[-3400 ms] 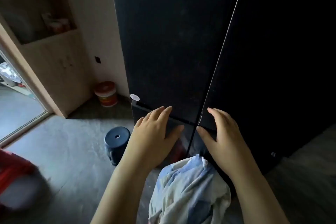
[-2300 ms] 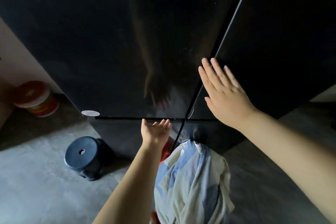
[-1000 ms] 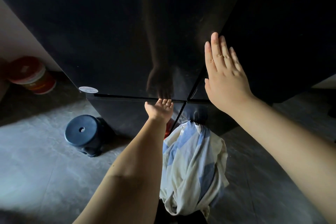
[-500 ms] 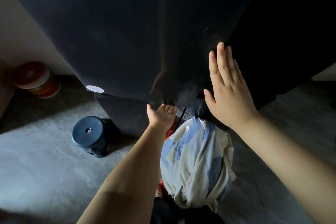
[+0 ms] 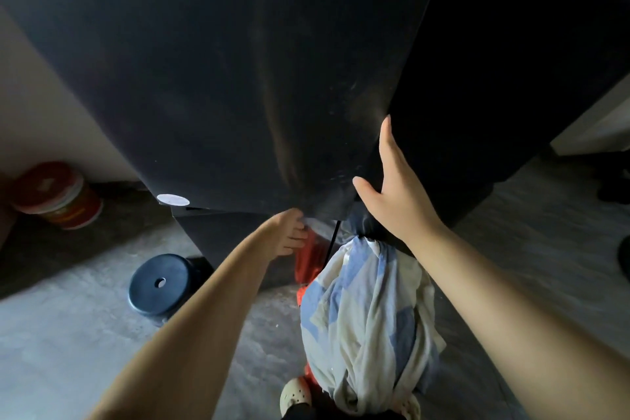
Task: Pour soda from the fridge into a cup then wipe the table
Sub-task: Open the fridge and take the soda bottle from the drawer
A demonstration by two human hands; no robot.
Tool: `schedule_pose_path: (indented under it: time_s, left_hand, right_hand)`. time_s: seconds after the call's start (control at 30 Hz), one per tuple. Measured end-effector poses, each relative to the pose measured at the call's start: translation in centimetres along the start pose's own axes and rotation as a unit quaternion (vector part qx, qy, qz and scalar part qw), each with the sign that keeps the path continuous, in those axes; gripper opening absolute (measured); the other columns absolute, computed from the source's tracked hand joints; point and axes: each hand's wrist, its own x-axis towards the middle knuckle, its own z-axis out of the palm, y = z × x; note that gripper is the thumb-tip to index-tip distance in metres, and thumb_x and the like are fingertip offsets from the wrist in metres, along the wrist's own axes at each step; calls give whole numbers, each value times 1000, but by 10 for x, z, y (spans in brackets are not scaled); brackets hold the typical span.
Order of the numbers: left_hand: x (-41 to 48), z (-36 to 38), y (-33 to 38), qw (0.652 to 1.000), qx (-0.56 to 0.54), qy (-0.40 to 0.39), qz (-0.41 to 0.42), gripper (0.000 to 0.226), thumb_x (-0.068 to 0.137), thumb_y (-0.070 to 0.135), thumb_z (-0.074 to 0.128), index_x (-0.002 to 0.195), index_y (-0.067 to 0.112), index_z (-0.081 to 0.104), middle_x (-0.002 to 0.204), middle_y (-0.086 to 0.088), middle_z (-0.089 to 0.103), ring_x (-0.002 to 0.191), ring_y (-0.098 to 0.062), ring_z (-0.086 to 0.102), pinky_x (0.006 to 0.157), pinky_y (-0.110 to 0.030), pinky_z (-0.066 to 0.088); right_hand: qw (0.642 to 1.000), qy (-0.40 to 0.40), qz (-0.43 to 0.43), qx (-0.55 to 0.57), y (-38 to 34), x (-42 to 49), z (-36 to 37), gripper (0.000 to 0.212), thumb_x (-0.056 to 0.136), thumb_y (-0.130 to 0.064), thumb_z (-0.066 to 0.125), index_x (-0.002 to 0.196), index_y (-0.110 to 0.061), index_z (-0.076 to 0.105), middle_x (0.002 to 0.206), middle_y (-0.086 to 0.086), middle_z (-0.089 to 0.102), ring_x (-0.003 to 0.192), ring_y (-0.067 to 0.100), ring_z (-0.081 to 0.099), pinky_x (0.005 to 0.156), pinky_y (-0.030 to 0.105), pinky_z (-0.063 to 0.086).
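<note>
1. Where the view looks down past both forearms, the black fridge fills the top of the frame from 9 to 3 o'clock. Its left door is the large panel from 10 to 12 o'clock. The door's right edge stands out in front of the darker part of the fridge at 2 o'clock.
2. Left hand: just below centre, at 6 o'clock, with the arm coming up from 7 o'clock. The fingers are curled close together under the bottom edge of the left door and grip it. The tips are hidden behind the edge.
3. Right hand: at 3 o'clock, near centre, with the arm coming in from 5 o'clock. The fingers are straight, pressed together and pointing to 12 o'clock along the door's right edge. The thumb is spread away toward 9 o'clock, its tip on the door's face. Cannot tell whether the fingertips hook behind the edge.
4. A round white sticker sits at the door's bottom left corner, at 9 o'clock.
5. On the grey floor, a dark blue stool with a hole in its top stands at 8 o'clock, just beside the fridge's lower front. A red-lidded bucket stands at the far 9 o'clock edge, near the pale wall.
6. A blue-and-white cloth hangs at 5 to 6 o'clock, between the forearms. Red fabric shows at its upper left.
7. A pale shoe shows at 6 o'clock, at the bottom edge.
</note>
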Motion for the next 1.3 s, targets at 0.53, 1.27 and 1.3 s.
schedule_pose_path:
  time_s: [0.53,1.27,1.3]
  left_hand:
    - [-144,30,136,212,692,276,633,54,90,15,27,141,11,45,143,-9,48,137,-27,39,116,-42,25]
    - [-195,43,12,175,704,468,504,45,92,14,34,130,11,56,137,-6,55,135,-24,34,111,-45,33]
    - [-199,41,6,173,706,475,496,45,92,14,35,132,11,54,138,-6,54,136,-24,32,112,-44,31]
  right_hand:
    - [993,17,-12,118,3,-2,4,88,88,-10,57,151,-22,-2,160,-5,6,139,-2,13,98,-5,12]
    - [985,13,-163,61,12,-101,8,73,88,-9,52,150,-4,12,159,13,7,146,20,9,109,4,1]
    - [987,3,-148,67,10,-103,9,75,89,-10,52,150,-5,9,159,12,2,147,19,5,108,3,-1]
